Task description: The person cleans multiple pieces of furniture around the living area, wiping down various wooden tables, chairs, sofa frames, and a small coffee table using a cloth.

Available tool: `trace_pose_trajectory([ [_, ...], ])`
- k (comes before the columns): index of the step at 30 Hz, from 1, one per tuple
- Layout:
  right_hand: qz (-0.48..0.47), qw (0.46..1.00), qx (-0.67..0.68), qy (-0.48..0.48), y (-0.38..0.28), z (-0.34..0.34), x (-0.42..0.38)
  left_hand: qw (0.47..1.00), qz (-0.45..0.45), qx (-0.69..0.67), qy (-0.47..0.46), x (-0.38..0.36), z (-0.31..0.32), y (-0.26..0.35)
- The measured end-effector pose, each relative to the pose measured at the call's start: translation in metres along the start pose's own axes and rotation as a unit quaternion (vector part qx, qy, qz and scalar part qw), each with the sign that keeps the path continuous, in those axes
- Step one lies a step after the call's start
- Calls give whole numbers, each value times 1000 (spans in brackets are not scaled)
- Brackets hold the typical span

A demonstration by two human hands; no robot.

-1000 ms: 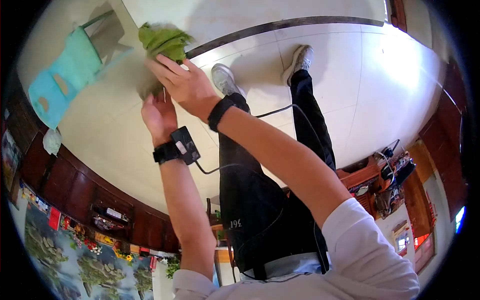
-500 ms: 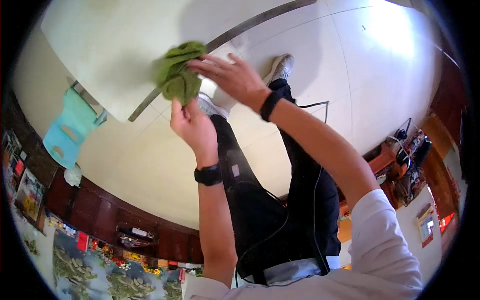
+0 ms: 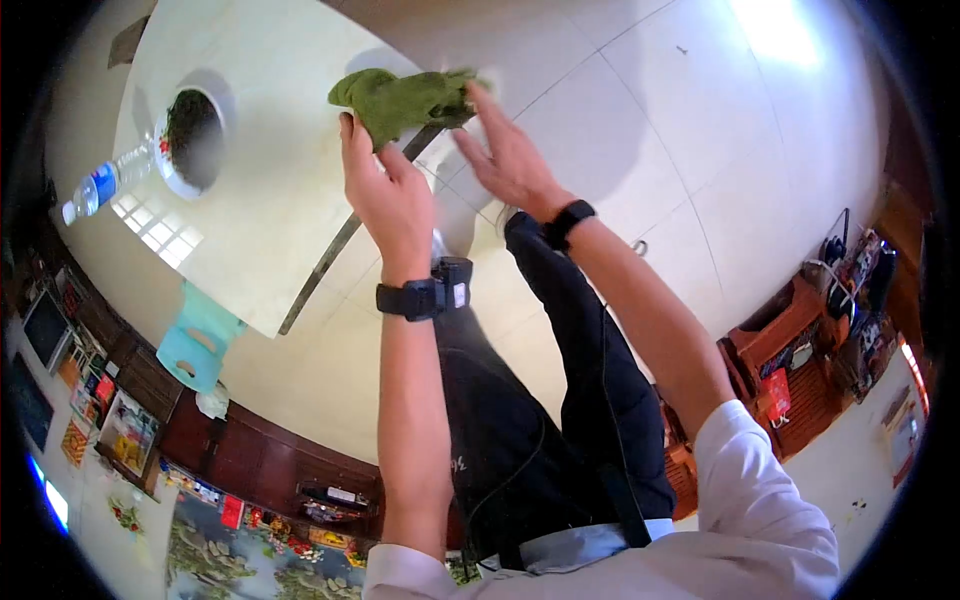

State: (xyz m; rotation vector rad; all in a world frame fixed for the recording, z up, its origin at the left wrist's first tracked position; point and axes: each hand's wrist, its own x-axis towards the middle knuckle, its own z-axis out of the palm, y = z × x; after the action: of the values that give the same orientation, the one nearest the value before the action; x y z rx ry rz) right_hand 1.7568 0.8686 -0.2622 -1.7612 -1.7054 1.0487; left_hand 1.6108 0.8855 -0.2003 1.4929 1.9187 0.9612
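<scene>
A crumpled green cloth (image 3: pixel 405 103) is stretched sideways in the air above the near edge of a pale table (image 3: pixel 290 190). My left hand (image 3: pixel 390 205) grips its lower left part, fingers and thumb on either side of the fabric. At the right end of the cloth, my right hand (image 3: pixel 512 165) has its long fingers and thumb around the fabric, which is blurred there. Dark bands circle both wrists.
On the table stands a white bowl (image 3: pixel 178 185) with dark contents, beside a clear plastic bottle (image 3: pixel 100 188) with a blue label. A turquoise stool (image 3: pixel 195 345) is near the table corner. Wooden furniture (image 3: pixel 775 340) lies to the right, a dark red cabinet (image 3: pixel 245 450) lower left.
The cloth has gone from a bunched wad to a longer sideways shape. Both hands have shifted right. The bowl and bottle have come into view as the camera turned.
</scene>
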Motion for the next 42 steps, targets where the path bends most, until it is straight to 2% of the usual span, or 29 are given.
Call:
trace_pose_trajectory([
  [2,41,984,170,-36,-9,14,16,971,-45,197,-128,4,17,-11],
  [3,43,983,177,-34,-11,18,23,945,-91,245,-199,4,24,-13],
  [4,68,979,187,-33,-12,22,29,941,-90,253,-204,6,26,-18],
  [6,95,976,195,-31,-13,17,46,937,-84,277,-196,20,35,-15],
  [9,101,958,246,-111,-8,13,62,942,-115,258,-181,51,47,-16],
  [12,89,966,171,-174,-6,7,100,935,-170,264,-165,96,55,-18],
  [14,73,957,126,-250,-9,4,121,915,-202,320,-142,120,59,-18],
  [19,30,946,94,-308,-40,22,192,904,-260,325,-103,186,55,-26],
  [22,6,961,64,-271,-60,43,214,900,-272,332,-70,221,50,-32],
  [24,-57,973,77,-208,-72,57,238,914,-281,284,-69,253,38,-39],
  [25,3,959,125,-254,-72,59,247,922,-271,271,-54,264,36,-40],
  [28,-44,950,116,-288,-82,63,278,922,-271,273,-47,285,30,-46],
  [32,-44,944,82,-318,-87,65,308,913,-272,302,-33,310,30,-44],
  [35,-103,945,88,-298,-103,64,343,903,-323,282,-27,345,26,-46],
  [38,-65,932,39,-354,-135,65,381,892,-373,253,-24,377,15,-51],
  [40,-34,901,-35,-430,-150,71,413,886,-400,232,-33,397,8,-54],
  [42,-52,893,-44,-445,-151,83,428,870,-433,234,-34,410,2,-63],
])
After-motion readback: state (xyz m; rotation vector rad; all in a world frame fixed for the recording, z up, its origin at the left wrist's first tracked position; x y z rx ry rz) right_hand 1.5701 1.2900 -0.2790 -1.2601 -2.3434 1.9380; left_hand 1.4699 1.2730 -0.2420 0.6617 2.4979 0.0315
